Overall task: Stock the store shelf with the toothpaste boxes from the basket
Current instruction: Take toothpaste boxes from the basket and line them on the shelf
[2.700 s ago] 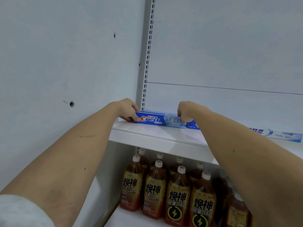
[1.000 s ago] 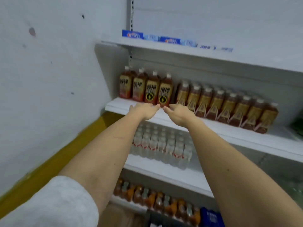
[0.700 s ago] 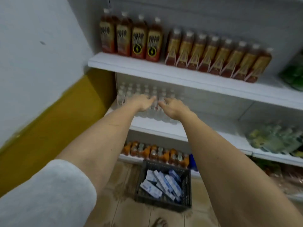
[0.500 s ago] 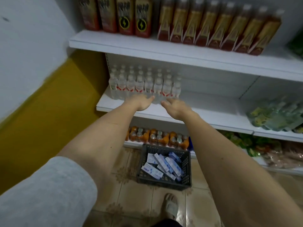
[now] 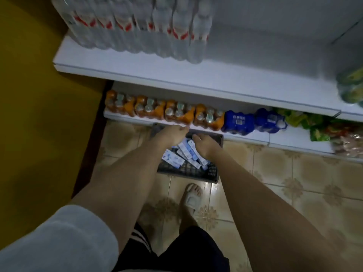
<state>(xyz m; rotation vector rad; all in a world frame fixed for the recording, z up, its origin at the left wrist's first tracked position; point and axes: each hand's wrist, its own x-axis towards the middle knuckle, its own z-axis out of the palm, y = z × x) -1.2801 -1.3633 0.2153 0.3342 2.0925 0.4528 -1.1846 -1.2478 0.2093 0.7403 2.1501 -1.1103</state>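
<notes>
A dark plastic basket (image 5: 188, 171) stands on the tiled floor below the lowest shelf. Several blue and white toothpaste boxes (image 5: 186, 153) lie jumbled inside it. My left hand (image 5: 171, 133) hovers over the basket's far left part, fingers relaxed and holding nothing. My right hand (image 5: 205, 144) hangs over the basket's right side just above the boxes, fingers straight and empty. Both forearms hide part of the basket. The upper shelf with stocked boxes is out of view.
Clear water bottles (image 5: 137, 26) fill the white shelf (image 5: 176, 75) above. Orange drink packs (image 5: 165, 111) and blue packs (image 5: 253, 121) line the bottom shelf behind the basket. Green snack bags (image 5: 306, 120) lie at the right. My sandalled foot (image 5: 191, 197) stands near the basket.
Both hands left the toothpaste box on the top shelf and came down empty past the drink shelves. They now hover over the basket; my view has tilted down to the floor.
</notes>
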